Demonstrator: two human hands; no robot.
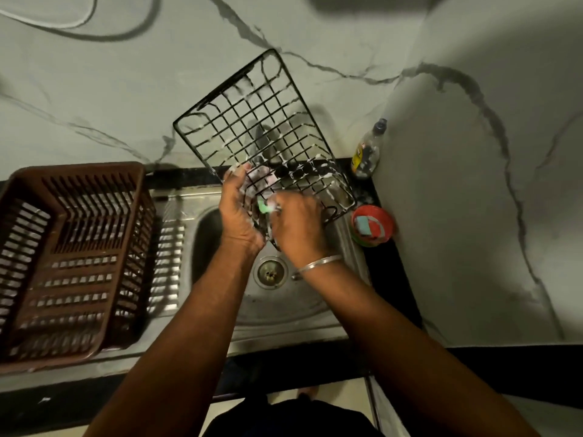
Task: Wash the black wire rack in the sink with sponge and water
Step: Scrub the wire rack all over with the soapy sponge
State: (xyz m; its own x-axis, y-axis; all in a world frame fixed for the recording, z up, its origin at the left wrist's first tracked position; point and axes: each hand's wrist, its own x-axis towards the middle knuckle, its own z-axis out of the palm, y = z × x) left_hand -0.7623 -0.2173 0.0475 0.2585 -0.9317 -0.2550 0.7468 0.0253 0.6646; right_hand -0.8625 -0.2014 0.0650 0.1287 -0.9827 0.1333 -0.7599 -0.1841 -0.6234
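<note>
The black wire rack [252, 118] is held tilted above the steel sink [284, 310], with white soap foam along many of its wires. My left hand [236, 212] grips the rack's lower left edge, fingers curled through the grid. My right hand [298, 225] holds a green sponge [263, 207] against the rack's lower part, close beside the left hand. Most of the sponge is hidden in my fingers. A metal bangle sits on my right wrist.
A brown plastic dish basket [72, 253] stands on the drainboard to the left. A dish soap bottle [367, 151] and a red tub [372, 225] holding a scrub pad sit at the sink's right corner. The drain [270, 271] is below my hands. Marble walls rise behind and to the right.
</note>
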